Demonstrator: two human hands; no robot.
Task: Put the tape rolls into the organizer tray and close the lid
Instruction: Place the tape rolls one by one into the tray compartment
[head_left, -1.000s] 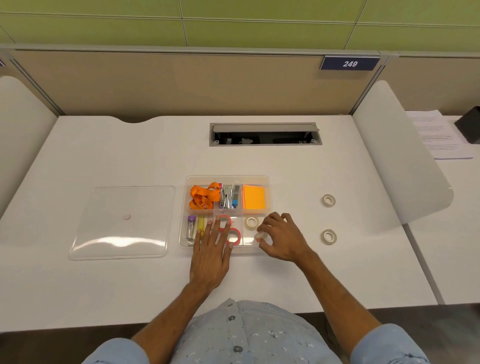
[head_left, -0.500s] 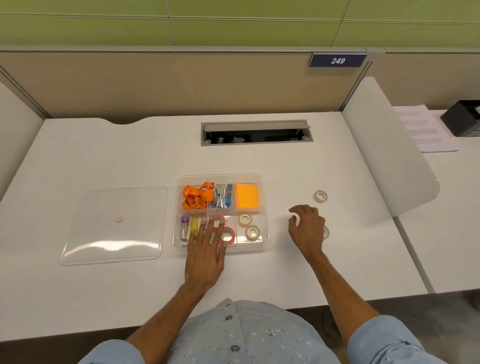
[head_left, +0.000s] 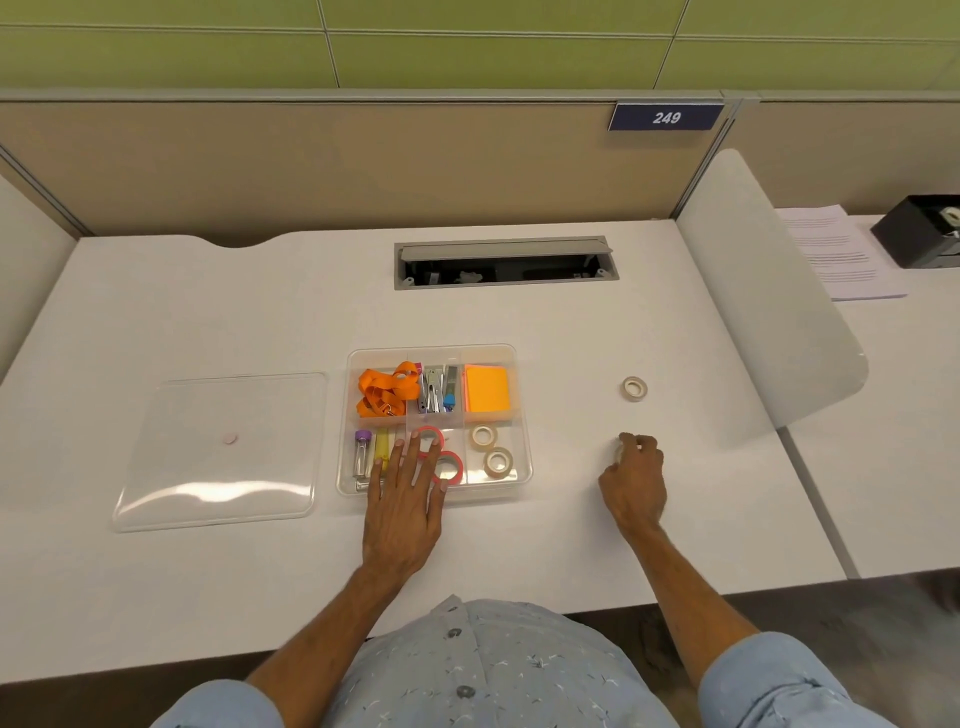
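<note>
From the head camera, the clear organizer tray (head_left: 523, 415) sat on the white worktop (head_left: 260, 312) near the person, its lid (head_left: 218, 452) lying flat just to its left. Two beige tape rolls (head_left: 491, 449) and two red-rimmed ones (head_left: 449, 464) already lay in the tray's near compartments. One more beige roll (head_left: 634, 388) remained loose on the worktop, right of the tray and a little farther off. The left hand (head_left: 402, 509) rested flat on the tray's near edge, fingers (head_left: 415, 452) spread apart and holding nothing. The right hand (head_left: 634, 483) was curled on the worktop right of the tray, fingers drawn in over something small; a roll may have been under them, but it was hidden and I could not tell.

Such rolls looked light and stiff, smooth at the rim, best pinched across the outer edge or hooked through the hole. The lid appeared thin, springy and slick, likely best lifted by an edge.

The worktop was smooth and bare, with a cable slot (head_left: 506, 262) at the far side, beige partitions, and papers (head_left: 836, 254) on the neighbouring desk at far right.
</note>
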